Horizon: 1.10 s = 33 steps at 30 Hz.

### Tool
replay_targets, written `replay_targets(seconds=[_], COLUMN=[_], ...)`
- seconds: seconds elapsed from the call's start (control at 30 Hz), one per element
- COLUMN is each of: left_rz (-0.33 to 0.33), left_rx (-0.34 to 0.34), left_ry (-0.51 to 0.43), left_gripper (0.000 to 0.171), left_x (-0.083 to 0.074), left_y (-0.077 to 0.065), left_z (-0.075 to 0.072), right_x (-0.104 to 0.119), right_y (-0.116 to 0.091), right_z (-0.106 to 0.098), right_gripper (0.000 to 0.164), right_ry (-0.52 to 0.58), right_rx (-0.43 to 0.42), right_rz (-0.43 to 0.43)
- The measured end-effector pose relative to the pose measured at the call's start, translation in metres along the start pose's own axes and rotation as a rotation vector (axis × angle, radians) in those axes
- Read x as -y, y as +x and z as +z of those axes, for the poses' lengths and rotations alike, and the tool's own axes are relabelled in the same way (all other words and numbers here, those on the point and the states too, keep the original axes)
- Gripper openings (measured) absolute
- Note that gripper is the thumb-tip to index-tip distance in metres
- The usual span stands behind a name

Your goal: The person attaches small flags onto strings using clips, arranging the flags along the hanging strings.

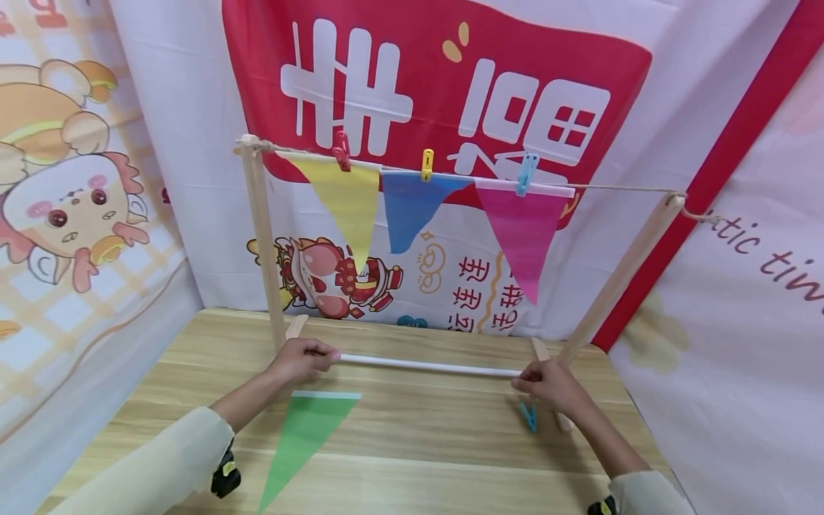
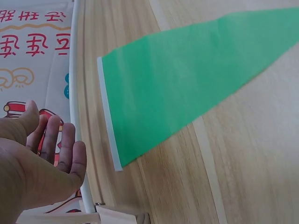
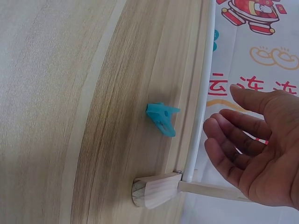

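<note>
A white rod [image 1: 431, 366] runs low between two wooden posts. My left hand [image 1: 302, 360] is at its left end and my right hand [image 1: 553, 384] at its right end. Both wrist views show the thumbs apart from loosely bent fingers, with nothing gripped. A green pennant [image 1: 305, 436] lies on the table near my left hand. Beside my right hand lies a loose blue clothespin [image 3: 161, 117]. Above, yellow [image 1: 350, 204], blue [image 1: 418, 204] and pink pennants [image 1: 524, 225] hang from a string [image 1: 618, 188], with red [image 1: 342, 151], yellow [image 1: 427, 166] and blue clothespins [image 1: 526, 174] on it.
The string is tied to the tops of the left post [image 1: 262, 243] and the right post [image 1: 621, 275]. Each post stands on a wooden foot, the right foot [image 3: 156, 190] being close to the loose clothespin. Printed cloth [image 1: 206, 86] hangs behind and beside the wood-patterned table [image 1: 412, 486].
</note>
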<state>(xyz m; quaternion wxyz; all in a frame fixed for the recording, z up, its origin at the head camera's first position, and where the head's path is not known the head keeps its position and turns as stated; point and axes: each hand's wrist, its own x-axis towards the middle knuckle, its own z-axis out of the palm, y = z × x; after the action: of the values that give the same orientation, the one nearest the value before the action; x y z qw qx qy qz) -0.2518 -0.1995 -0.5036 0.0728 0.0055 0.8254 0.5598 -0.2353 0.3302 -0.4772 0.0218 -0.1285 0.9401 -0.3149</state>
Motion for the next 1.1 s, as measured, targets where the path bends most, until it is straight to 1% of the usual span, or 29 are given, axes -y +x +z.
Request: replay_targets(seconds=[0.07,0.3,0.47,0.57,0.63,0.83,0.97,1.1], left_rz=[0.006,-0.018,-0.026,-0.026,-0.015,0.050,0.062,0.086], left_rx=[0.011,0.033,0.033,0.031,0.031,0.053,0.071,0.105], left_ry=[0.013,0.024,0.032,0.043,0.055,0.118,0.140,0.191], left_gripper=[0.032,0.027,0.023,0.021,0.020,0.020,0.020,0.022], left_x=[0.001,0.006,0.010,0.011,0.012,0.016,0.019,0.021], left_y=[-0.002,-0.007,-0.008,-0.008,-0.008,-0.008,-0.007,-0.006], left_z=[-0.002,-0.010,-0.012,-0.011,-0.010,-0.008,-0.007,-0.006], right_x=[0.000,-0.005,-0.008,-0.006,-0.004,-0.005,-0.009,-0.013], right_y=[0.000,0.000,-0.002,-0.003,-0.005,-0.007,-0.007,-0.006], right_z=[0.000,0.002,0.001,-0.001,-0.002,-0.001,0.002,0.005], right_gripper=[0.019,0.019,0.019,0.020,0.022,0.028,0.030,0.033], right_ry=[-0.012,-0.041,-0.085,-0.107,-0.112,-0.099,-0.099,-0.115], right_rx=[-0.001,-0.001,-0.004,-0.007,0.000,0.032,0.038,0.039], right_rz=[0.014,0.027,0.058,0.093,0.122,0.213,0.240,0.250])
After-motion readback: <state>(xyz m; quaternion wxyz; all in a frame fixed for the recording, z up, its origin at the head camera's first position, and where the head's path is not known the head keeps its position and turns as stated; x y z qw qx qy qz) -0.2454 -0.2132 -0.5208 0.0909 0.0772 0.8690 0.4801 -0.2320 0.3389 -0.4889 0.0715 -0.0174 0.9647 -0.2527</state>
